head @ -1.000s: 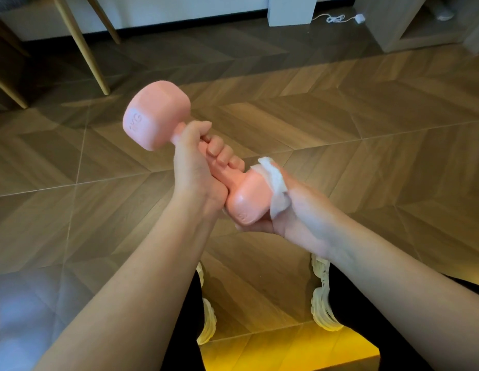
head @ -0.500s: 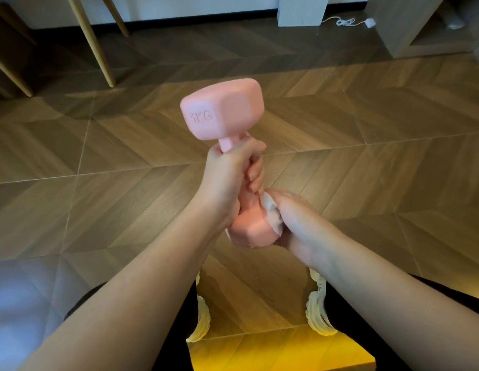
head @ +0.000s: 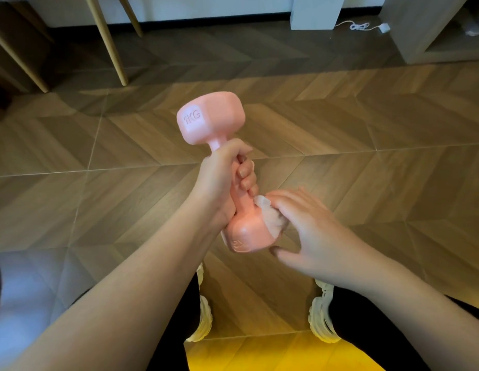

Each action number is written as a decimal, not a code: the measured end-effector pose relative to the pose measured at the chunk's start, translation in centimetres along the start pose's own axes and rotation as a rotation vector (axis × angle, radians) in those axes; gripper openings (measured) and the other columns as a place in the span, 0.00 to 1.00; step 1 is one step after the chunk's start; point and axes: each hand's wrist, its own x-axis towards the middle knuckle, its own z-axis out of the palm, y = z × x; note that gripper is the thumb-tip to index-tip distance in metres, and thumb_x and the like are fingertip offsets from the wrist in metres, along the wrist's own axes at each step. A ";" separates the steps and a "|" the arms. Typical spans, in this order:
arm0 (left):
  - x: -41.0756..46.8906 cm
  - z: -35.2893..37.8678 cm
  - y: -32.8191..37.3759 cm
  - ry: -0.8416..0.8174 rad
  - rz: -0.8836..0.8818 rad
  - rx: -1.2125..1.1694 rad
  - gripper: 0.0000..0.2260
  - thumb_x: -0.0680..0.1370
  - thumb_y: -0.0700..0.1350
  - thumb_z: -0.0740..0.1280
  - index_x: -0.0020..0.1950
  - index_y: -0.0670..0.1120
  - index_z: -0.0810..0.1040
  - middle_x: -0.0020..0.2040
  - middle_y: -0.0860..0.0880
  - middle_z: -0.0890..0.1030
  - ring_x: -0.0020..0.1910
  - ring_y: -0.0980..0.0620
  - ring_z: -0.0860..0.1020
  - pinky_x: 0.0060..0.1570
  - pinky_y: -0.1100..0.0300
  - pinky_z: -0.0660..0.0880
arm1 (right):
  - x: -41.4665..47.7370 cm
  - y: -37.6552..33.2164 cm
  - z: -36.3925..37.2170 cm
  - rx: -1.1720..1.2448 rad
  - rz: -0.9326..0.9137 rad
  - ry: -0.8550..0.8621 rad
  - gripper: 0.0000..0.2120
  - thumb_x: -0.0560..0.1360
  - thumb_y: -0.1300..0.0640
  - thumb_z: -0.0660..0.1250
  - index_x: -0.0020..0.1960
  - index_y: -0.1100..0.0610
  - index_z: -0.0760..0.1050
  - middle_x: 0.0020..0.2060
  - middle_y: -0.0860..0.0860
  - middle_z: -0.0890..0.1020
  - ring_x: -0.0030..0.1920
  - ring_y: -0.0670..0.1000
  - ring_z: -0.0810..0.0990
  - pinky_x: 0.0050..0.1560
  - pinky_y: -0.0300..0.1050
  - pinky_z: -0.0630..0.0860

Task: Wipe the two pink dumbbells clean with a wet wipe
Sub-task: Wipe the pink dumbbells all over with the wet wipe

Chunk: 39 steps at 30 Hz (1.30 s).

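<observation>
I see only one pink dumbbell (head: 210, 117), marked 1KG, and it is held nearly upright above the floor. My left hand (head: 222, 178) grips its handle, fingers curled round it. The white wet wipe (head: 270, 218) lies against the right side of the lower head. My right hand (head: 313, 236) presses the wipe there with fairly straight fingers, while the thumb is spread out under the head. Most of the wipe is hidden beneath those fingers.
Wooden herringbone floor lies below. Slanted wooden furniture legs (head: 110, 41) stand at the top left, a white post (head: 317, 12) and a white cable (head: 366, 26) at the top, a grey cabinet (head: 420, 30) at the top right. My light shoes (head: 203, 322) flank a yellow surface (head: 273, 354).
The dumbbell has swung from leaning left to nearly upright. My right hand moved from cupping the lower head to lying over its right side, fingers straighter and thumb spread.
</observation>
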 end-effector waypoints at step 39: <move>0.5 0.4 1.1 0.057 0.008 0.118 0.10 0.75 0.44 0.72 0.37 0.48 0.72 0.26 0.53 0.69 0.23 0.55 0.67 0.27 0.63 0.68 | 1.3 0.7 1.6 -0.202 -0.091 0.145 0.24 0.61 0.59 0.80 0.54 0.60 0.78 0.49 0.52 0.80 0.52 0.50 0.74 0.52 0.41 0.68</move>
